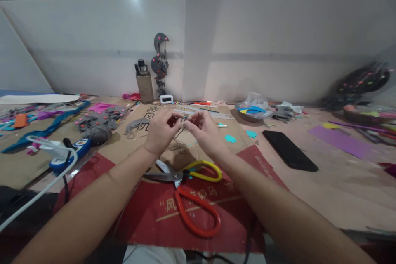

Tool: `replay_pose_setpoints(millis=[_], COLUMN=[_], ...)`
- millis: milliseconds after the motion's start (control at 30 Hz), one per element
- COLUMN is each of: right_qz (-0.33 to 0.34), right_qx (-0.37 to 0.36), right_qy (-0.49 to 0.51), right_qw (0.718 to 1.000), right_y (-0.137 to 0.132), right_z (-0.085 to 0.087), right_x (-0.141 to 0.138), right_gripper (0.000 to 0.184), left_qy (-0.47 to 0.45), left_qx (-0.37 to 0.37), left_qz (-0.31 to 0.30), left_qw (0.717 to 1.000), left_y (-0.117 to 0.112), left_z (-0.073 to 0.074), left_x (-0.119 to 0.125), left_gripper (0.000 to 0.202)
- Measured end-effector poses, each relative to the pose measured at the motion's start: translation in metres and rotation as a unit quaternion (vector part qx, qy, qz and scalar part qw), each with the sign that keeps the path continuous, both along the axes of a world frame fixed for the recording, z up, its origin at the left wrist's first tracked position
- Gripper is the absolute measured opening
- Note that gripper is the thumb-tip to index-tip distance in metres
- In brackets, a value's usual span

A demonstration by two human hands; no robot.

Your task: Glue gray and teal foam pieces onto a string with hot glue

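My left hand [161, 129] and my right hand [202, 131] meet above the cardboard, fingertips pinched close together. Between them runs a thin dark thread [178, 133], hanging down to a loose tangle below. A tiny greenish bit shows at the fingertips, too small to name. Just under the hands lie open scissors [177, 176] with one yellow and one red handle. To the left is a grey felt piece [136, 127], partly behind my left hand. Small turquoise cutouts [230, 138] lie right of my right hand.
A black phone [289, 150] lies at right, near a purple sheet [340, 141]. A bowl with plastic wrap [253, 109] and a bottle [144, 84] stand at the back. Grey yarn [98, 133] and a blue power strip [70, 156] with a white cable are at left.
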State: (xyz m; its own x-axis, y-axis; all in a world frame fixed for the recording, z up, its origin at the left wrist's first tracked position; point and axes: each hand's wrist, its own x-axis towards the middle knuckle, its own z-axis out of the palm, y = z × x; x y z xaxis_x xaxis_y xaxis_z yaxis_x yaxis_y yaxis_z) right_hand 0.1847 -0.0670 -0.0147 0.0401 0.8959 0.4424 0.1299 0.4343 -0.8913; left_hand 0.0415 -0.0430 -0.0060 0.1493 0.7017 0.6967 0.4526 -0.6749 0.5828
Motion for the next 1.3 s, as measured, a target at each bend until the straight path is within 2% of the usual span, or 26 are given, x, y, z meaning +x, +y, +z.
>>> replay_pose_setpoints(millis=[100, 200, 300, 567, 967, 1300], right_qz=[0.02, 0.038, 0.052, -0.021, -0.041, -0.077], right_qx=[-0.018, -0.025, -0.031, -0.007, 0.046, 0.05], right_qy=[0.063, 0.083, 0.082, 0.012, -0.031, -0.081], right_qw=[0.998, 0.995, 0.995, 1.0, 0.998, 0.992], right_y=[0.001, 0.003, 0.002, -0.002, 0.001, 0.0], right_z=[-0.006, -0.011, -0.009, -0.002, -0.004, -0.004], right_x=[-0.009, -0.009, -0.006, -0.002, 0.0, 0.003], right_gripper=[0.033, 0.023, 0.016, 0.015, 0.016, 0.018], left_qy=[0.026, 0.018, -0.026, -0.131, -0.173, -0.213], left_qx=[0.018, 0.018, -0.02, -0.128, -0.199, -0.235], left_qz=[-0.003, -0.007, -0.016, -0.083, -0.131, -0.17], left_qw=[0.999, 1.0, 0.999, 0.98, 0.956, 0.933], left_y=[-0.002, -0.003, -0.002, -0.009, -0.008, -0.007], left_z=[0.002, 0.0, -0.004, -0.001, 0.003, 0.001], left_x=[0.0, 0.001, 0.003, 0.009, 0.009, 0.01], left_gripper=[0.013, 0.013, 0.013, 0.016, 0.025, 0.025])
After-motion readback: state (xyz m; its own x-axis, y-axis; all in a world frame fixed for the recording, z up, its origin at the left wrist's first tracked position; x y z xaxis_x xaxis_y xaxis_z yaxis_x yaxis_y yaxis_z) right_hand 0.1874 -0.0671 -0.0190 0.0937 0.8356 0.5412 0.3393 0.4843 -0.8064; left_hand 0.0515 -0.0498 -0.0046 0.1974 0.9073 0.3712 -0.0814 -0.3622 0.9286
